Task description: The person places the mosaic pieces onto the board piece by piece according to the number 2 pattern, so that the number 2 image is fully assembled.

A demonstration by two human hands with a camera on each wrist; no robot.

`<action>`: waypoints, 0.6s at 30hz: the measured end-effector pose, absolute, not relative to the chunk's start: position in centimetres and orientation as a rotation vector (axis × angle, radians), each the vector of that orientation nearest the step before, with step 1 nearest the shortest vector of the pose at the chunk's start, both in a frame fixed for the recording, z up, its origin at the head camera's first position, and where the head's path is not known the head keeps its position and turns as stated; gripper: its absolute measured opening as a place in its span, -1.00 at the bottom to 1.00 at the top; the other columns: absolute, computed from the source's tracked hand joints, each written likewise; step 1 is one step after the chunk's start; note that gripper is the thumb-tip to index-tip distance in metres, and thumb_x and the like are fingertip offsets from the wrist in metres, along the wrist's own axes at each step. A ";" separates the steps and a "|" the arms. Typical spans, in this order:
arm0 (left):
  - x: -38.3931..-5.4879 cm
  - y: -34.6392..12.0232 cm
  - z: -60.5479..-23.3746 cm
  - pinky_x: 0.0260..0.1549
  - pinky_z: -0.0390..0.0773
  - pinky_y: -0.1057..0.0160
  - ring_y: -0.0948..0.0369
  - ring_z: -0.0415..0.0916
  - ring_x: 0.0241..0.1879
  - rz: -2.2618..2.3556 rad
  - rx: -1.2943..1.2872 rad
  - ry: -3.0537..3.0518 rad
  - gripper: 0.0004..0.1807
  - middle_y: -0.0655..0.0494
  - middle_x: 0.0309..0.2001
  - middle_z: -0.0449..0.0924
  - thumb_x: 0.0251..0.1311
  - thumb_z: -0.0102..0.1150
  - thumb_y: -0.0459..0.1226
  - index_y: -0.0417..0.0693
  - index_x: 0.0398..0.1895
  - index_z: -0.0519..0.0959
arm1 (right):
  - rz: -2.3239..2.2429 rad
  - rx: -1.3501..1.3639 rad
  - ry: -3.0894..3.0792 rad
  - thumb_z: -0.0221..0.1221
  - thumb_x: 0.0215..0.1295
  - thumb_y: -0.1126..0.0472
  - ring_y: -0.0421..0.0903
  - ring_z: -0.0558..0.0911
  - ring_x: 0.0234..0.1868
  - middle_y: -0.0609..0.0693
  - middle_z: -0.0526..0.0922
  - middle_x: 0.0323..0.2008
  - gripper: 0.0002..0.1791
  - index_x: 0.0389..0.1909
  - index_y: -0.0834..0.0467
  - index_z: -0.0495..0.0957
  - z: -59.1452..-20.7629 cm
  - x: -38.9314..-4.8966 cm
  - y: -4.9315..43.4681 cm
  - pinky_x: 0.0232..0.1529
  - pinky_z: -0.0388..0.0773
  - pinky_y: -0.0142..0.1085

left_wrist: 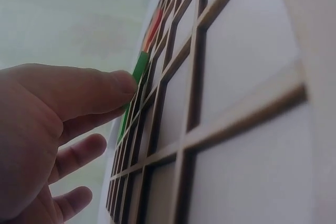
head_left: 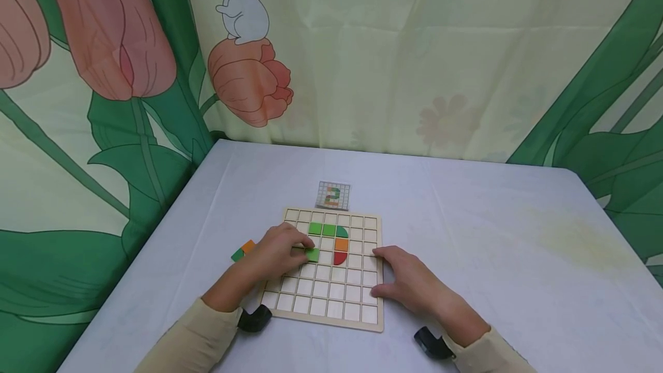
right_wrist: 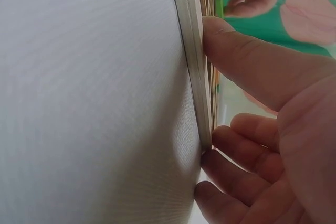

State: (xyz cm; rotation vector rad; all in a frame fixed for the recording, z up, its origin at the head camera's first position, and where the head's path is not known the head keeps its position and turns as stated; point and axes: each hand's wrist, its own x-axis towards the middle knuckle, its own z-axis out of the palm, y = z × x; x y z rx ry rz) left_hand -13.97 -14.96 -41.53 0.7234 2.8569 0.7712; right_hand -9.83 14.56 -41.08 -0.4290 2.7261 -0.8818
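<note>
My left hand (head_left: 279, 251) pinches a light green square tile (head_left: 313, 255) between thumb and fingers, over a cell in the left part of a wooden grid board (head_left: 326, 320). In the left wrist view the tile (left_wrist: 140, 67) stands tilted against the grid, with the thumb on it. Along the board's right edge, the thumb and fingertips of my right hand (head_left: 411, 282) touch the rim, the fingers loosely bent. Set in the grid are two green squares (head_left: 322, 229), a dark green rounded piece (head_left: 342, 232), an orange square (head_left: 341, 244) and a red rounded piece (head_left: 339, 258).
Behind the board lies a small card (head_left: 333, 195) printed with a coloured grid pattern. Loose orange (head_left: 248, 246) and green (head_left: 237, 255) pieces lie left of the board, partly behind the left hand. A white cloth covers the table (head_left: 466, 217); a printed curtain (head_left: 388, 73) hangs behind it.
</note>
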 end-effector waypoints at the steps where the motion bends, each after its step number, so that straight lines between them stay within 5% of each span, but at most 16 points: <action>1: -14.0 -14.9 -41.6 0.03 0.42 0.04 0.18 0.44 -0.02 0.766 0.724 2.857 -0.83 0.36 -0.23 0.65 0.19 0.39 -0.28 0.08 -0.15 0.75 | -0.882 -0.429 2.726 0.53 0.02 0.10 0.10 0.43 0.32 0.10 0.48 0.26 -0.17 0.31 0.24 0.43 -41.1 -9.8 14.6 0.31 0.34 0.00; 18: -14.2 -13.9 -41.6 0.06 0.38 0.03 0.17 0.44 -0.02 0.737 0.784 2.828 -0.81 0.34 -0.20 0.67 0.20 0.39 -0.27 0.06 -0.11 0.74 | -0.887 -0.439 2.726 0.53 0.01 0.12 0.10 0.44 0.31 0.10 0.48 0.25 -0.18 0.30 0.25 0.43 -41.1 -9.8 14.6 0.30 0.35 0.01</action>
